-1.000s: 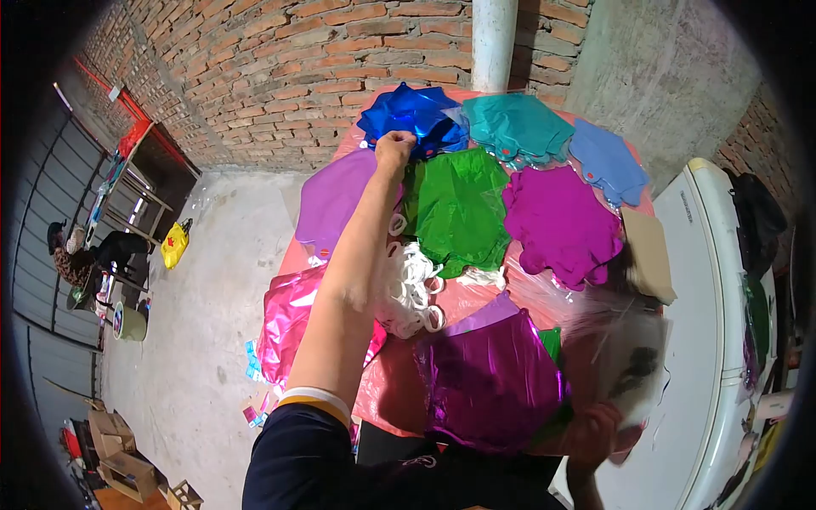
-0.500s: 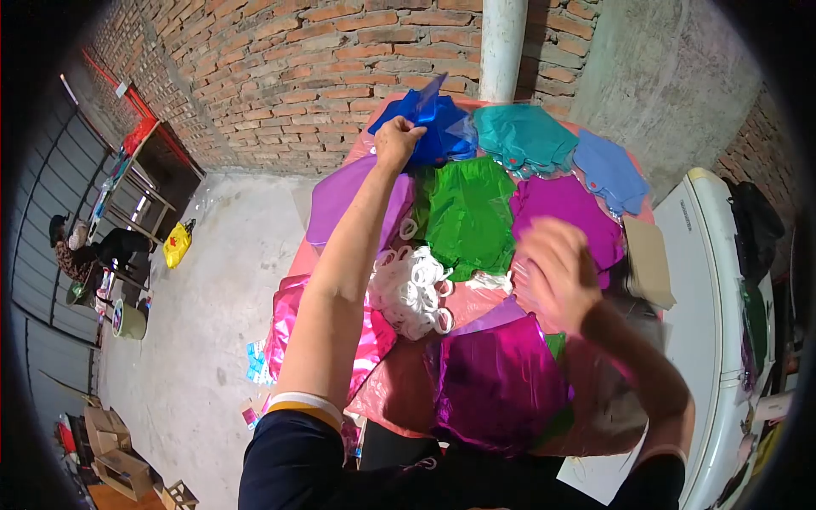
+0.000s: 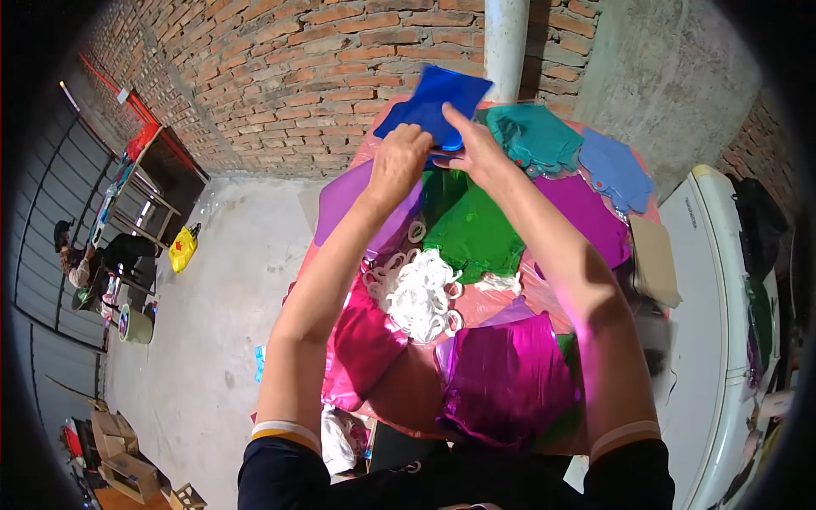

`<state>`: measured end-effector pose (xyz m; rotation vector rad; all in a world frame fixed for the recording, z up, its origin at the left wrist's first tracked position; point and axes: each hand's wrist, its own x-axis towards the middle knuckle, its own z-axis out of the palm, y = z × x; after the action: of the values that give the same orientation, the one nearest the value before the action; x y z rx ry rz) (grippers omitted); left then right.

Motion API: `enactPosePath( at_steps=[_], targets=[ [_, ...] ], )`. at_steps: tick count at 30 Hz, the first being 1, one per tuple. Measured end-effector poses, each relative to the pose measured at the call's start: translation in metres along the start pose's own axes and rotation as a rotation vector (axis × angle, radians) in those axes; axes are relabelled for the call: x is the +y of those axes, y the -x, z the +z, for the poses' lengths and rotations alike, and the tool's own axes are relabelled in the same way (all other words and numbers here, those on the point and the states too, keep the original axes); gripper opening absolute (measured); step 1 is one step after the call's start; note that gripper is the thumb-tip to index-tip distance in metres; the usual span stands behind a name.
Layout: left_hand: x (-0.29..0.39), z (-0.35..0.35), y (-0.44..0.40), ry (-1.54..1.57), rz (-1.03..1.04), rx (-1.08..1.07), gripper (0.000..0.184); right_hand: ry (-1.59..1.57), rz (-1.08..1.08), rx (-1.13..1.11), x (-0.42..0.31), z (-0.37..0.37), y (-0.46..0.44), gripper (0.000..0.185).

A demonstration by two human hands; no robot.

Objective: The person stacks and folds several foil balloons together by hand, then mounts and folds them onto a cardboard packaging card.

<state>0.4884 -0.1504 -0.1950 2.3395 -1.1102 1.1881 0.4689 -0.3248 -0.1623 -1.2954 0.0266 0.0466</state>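
At the far end of the table, shiny blue plastic sheets [image 3: 446, 89] stand lifted and tilted. My right hand [image 3: 478, 155] grips their lower right part, thumb on top and fingers underneath. My left hand [image 3: 403, 160] is closed at their lower left edge, its fingertips partly hidden. Below my hands lies a pile of green sheets [image 3: 476, 225], with light purple sheets [image 3: 344, 200] to the left under my forearm. White elastic loops [image 3: 421, 297] sit heaped in the middle. Nearest my body is a stack of shiny magenta sheets [image 3: 510, 382].
Teal sheets [image 3: 535, 136], pale blue sheets [image 3: 614, 170] and purple sheets [image 3: 586, 221] lie to the right, beside a cardboard piece [image 3: 654, 259]. A white fridge-like cabinet [image 3: 710, 340] borders the right side. A brick wall [image 3: 340, 51] stands behind. Another person [image 3: 76, 263] sits far left.
My right hand has moved from above the purple sheets up to the blue sheets and taken hold of them. The blue sheets are raised and turned. My left hand has shifted slightly down.
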Motion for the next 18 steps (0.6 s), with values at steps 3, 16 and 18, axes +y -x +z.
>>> enactPosePath(
  at_steps=[3, 16, 18],
  targets=[
    [0.027, -0.03, 0.011, -0.085, 0.049, -0.073, 0.032, -0.011, -0.056, 0.123, 0.017, -0.003, 0.002, 0.025],
    [0.124, -0.121, 0.03, 0.087, 0.106, 0.117, 0.026, 0.227, -0.141, 0.068, -0.058, -0.018, 0.16, 0.034],
    [0.138, -0.129, 0.031, 0.218, 0.045, 0.095, 0.026, 0.187, -0.149, 0.023, -0.064, -0.015, 0.168, 0.039]
  ],
)
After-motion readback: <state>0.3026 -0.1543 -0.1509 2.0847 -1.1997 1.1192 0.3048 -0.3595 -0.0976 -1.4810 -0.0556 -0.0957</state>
